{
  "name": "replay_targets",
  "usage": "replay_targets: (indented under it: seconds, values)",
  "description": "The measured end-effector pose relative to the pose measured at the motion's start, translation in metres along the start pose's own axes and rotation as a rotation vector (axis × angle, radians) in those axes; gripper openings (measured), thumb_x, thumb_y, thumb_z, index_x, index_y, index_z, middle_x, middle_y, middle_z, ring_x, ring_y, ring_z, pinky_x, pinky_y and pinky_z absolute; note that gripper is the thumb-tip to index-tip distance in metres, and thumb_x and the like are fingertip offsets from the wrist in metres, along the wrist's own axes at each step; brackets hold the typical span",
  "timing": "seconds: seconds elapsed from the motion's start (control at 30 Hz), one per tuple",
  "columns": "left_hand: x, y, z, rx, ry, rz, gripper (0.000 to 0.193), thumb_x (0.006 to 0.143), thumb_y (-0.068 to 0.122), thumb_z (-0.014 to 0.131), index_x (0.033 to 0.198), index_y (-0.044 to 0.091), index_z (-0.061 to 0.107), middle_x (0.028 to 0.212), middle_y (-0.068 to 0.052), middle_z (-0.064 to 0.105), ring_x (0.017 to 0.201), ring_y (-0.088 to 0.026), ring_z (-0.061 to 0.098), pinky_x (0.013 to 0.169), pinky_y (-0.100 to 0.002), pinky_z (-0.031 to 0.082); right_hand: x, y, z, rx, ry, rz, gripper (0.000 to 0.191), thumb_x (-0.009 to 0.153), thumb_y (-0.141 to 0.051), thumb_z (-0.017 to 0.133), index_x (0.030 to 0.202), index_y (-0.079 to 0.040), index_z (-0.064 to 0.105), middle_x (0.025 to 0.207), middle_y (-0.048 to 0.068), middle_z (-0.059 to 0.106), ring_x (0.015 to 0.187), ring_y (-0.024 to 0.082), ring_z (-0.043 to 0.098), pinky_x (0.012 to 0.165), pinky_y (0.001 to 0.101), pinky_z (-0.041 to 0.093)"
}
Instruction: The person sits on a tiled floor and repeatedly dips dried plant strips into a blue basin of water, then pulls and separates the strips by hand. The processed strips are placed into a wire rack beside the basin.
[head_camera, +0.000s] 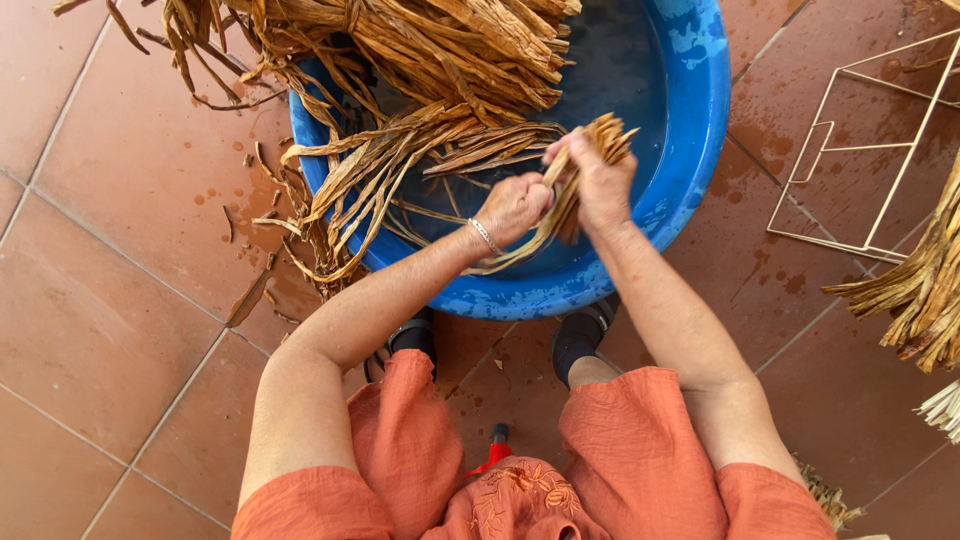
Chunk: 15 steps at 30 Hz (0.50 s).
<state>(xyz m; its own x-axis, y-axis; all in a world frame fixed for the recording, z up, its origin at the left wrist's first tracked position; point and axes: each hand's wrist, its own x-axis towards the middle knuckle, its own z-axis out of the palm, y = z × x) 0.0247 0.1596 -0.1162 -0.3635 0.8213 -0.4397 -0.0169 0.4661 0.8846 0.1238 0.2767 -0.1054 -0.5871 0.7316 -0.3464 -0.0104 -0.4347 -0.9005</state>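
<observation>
A bundle of tan dried leaf strips (590, 150) is gripped in both hands over a blue plastic basin (690, 130). My right hand (597, 185) is closed around the bundle near its cut ends, which stick up above the fist. My left hand (513, 208), with a thin bracelet at the wrist, is closed on the lower part of the same strips, which trail down toward the basin's near rim. More dried strips (420, 60) lie heaped in the basin and hang over its left edge.
The basin holds dark water and stands on wet terracotta floor tiles (120, 250). A white wire frame (870, 150) lies at the right. Another sheaf of dried strips (920, 290) lies at the far right. My feet in dark shoes rest by the basin's near rim.
</observation>
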Motion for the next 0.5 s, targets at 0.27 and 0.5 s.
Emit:
replay_targets:
  seconds: [0.27, 0.5]
  values:
    - [-0.021, 0.008, -0.005, -0.099, -0.136, 0.010, 0.028, 0.092, 0.023, 0.043, 0.081, 0.006, 0.063, 0.064, -0.001, 0.062, 0.059, -0.012, 0.060, 0.060, -0.031, 0.052, 0.051, -0.040, -0.046, 0.118, 0.241, -0.051, 0.015, 0.099, -0.013, 0.065, 0.086, -0.005, 0.067, 0.080, 0.011, 0.074, 0.068, 0.020, 0.075, 0.054, 0.0315, 0.059]
    - [-0.051, 0.008, -0.017, 0.032, -0.186, 0.102, 0.033, 0.098, 0.024, 0.040, 0.078, 0.005, 0.059, 0.063, -0.002, 0.060, 0.058, -0.012, 0.059, 0.060, -0.030, 0.051, 0.094, -0.061, -0.120, 0.244, 0.416, -0.149, 0.014, 0.100, -0.010, 0.060, 0.089, -0.002, 0.065, 0.080, 0.012, 0.073, 0.071, 0.025, 0.076, 0.064, 0.0395, 0.069]
